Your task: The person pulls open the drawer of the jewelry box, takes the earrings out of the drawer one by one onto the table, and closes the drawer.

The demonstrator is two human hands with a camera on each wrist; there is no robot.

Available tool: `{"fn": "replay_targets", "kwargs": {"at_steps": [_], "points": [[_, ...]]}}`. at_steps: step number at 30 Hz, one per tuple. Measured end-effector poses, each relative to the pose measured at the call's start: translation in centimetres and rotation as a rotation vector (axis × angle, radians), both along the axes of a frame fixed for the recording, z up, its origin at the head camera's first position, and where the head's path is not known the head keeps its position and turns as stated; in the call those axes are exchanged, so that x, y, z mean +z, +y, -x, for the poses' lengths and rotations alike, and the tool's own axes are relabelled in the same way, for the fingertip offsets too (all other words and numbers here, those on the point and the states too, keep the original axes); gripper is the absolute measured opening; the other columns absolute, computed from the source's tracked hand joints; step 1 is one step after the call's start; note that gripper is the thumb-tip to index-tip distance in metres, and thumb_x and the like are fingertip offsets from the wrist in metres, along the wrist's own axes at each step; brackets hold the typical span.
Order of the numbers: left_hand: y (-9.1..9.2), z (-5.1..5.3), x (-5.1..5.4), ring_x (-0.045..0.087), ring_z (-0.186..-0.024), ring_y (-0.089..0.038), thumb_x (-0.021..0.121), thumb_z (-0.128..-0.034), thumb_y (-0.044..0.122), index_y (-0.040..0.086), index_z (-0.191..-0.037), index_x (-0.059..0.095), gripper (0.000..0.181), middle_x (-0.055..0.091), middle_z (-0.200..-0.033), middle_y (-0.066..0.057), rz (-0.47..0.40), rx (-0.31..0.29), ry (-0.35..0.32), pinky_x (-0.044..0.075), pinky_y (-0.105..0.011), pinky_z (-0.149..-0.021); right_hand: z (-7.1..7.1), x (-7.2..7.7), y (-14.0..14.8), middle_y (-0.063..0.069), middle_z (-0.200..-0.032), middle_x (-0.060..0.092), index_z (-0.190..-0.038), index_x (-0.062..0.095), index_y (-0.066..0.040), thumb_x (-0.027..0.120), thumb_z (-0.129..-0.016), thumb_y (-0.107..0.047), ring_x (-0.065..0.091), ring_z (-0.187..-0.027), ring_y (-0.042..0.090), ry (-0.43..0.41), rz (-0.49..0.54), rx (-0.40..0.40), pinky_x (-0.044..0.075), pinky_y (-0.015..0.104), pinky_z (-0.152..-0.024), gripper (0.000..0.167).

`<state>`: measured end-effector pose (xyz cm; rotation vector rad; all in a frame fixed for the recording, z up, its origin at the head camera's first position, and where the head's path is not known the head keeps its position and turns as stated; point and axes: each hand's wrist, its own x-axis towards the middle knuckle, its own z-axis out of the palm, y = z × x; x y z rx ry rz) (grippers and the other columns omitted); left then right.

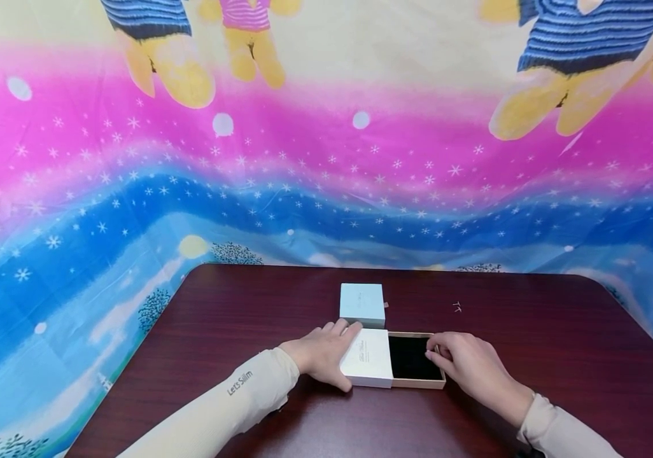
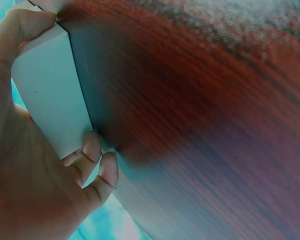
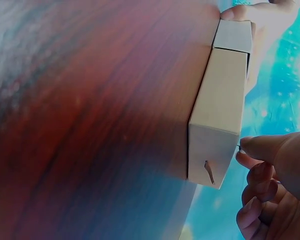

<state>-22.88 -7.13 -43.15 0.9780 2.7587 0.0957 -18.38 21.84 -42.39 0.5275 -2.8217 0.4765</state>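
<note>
A white box sleeve point(image 1: 368, 359) with small printed lettering lies on the table, its drawer point(image 1: 418, 385) slid out to the right and showing a black lining point(image 1: 409, 357). My left hand point(image 1: 326, 353) grips the sleeve from its left end, thumb at the near side and fingers at the far side. Over the drawer's right end, my right hand point(image 1: 472, 362) brings thumb and forefinger together. A tiny thin dark item point(image 3: 239, 146) shows at those fingertips by the rim; its kind is too small to tell. A ribbon tab point(image 3: 209, 172) sticks out of the drawer's end face.
Behind the sleeve stands a pale blue box point(image 1: 362, 302) with a small tab on its right side. Two tiny silvery pieces point(image 1: 457, 307) lie further right on the dark wooden table point(image 1: 533, 331). A printed cloth point(image 1: 326, 159) hangs behind the table.
</note>
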Motion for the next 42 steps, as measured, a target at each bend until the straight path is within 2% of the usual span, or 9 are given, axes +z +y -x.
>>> {"fn": "replay_targets", "kwargs": {"at_steps": [7, 14, 42], "points": [[0.0, -0.1, 0.0, 0.049, -0.121, -0.018, 0.084, -0.0683, 0.049, 0.013, -0.158, 0.025, 0.113, 0.045, -0.143, -0.003, -0.002, 0.003, -0.008, 0.046, -0.033, -0.098, -0.2, 0.2, 0.1, -0.019, -0.056, 0.038, -0.088, 0.075, -0.02, 0.078, -0.089, -0.026, 0.033, -0.054, -0.005, 0.01, -0.004, 0.003, 0.032, 0.022, -0.051, 0.007], [0.0, 0.0, 0.1, 0.048, -0.122, -0.017, 0.084, -0.0688, 0.049, 0.014, -0.158, 0.025, 0.113, 0.045, -0.144, -0.003, -0.004, 0.008, -0.018, 0.046, -0.034, -0.099, -0.3, 0.5, 0.3, -0.02, -0.057, 0.039, -0.089, 0.074, -0.024, 0.078, -0.088, -0.02, 0.034, -0.054, -0.005, 0.016, -0.011, -0.002, 0.032, 0.021, -0.05, 0.006], [-0.1, -0.1, 0.3, 0.048, -0.124, -0.017, 0.083, -0.0691, 0.049, 0.013, -0.159, 0.024, 0.114, 0.043, -0.146, -0.003, -0.006, 0.012, -0.035, 0.045, -0.035, -0.101, -0.8, 1.0, 1.1, -0.018, -0.057, 0.034, -0.089, 0.076, -0.025, 0.08, -0.086, -0.021, 0.029, -0.054, -0.003, 0.036, -0.012, -0.017, 0.027, 0.021, -0.049, 0.007]]}}
